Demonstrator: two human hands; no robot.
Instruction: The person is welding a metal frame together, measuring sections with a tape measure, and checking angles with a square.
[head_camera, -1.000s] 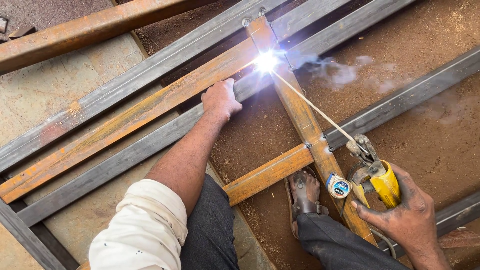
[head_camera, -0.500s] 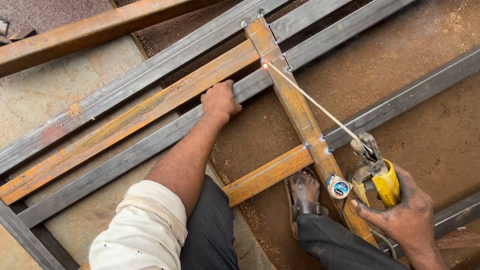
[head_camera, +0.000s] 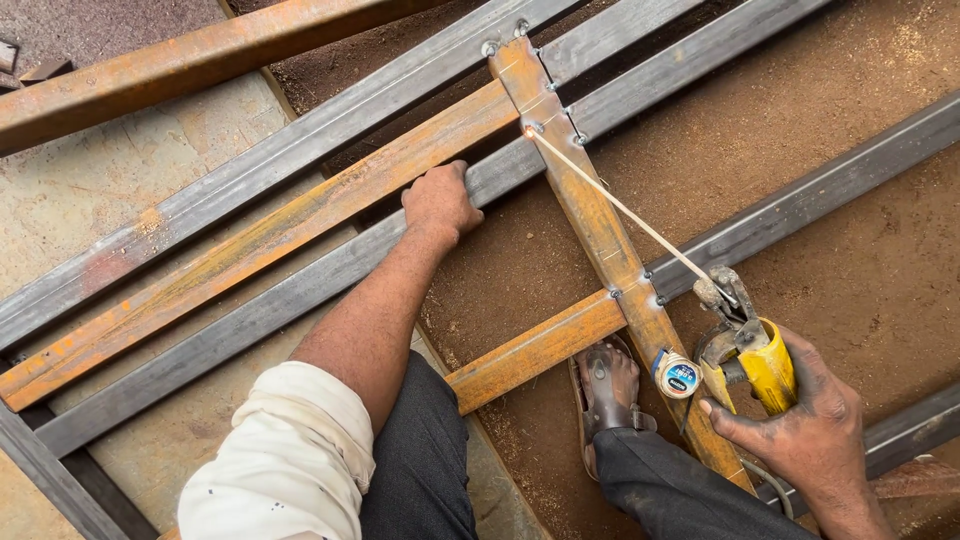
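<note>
At lower right of frame, I noted the right hand (head_camera: 815, 430) wrapped closed around the yellow-handled welding electrode holder (head_camera: 752, 355); its thin, stiff rod (head_camera: 620, 207) touched the rusty steel tube (head_camera: 590, 215), still glowing. Left hand (head_camera: 440, 200) clasped the grey steel tube (head_camera: 300, 290) at centre; heavy, rigid, I judged.

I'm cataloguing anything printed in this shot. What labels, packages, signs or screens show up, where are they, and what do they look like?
Label on the tape measure: a small round blue sticker on a white and yellow case, lying on the rusty steel bar just left of the right hand.
No packages, signs or screens are in view.
</note>
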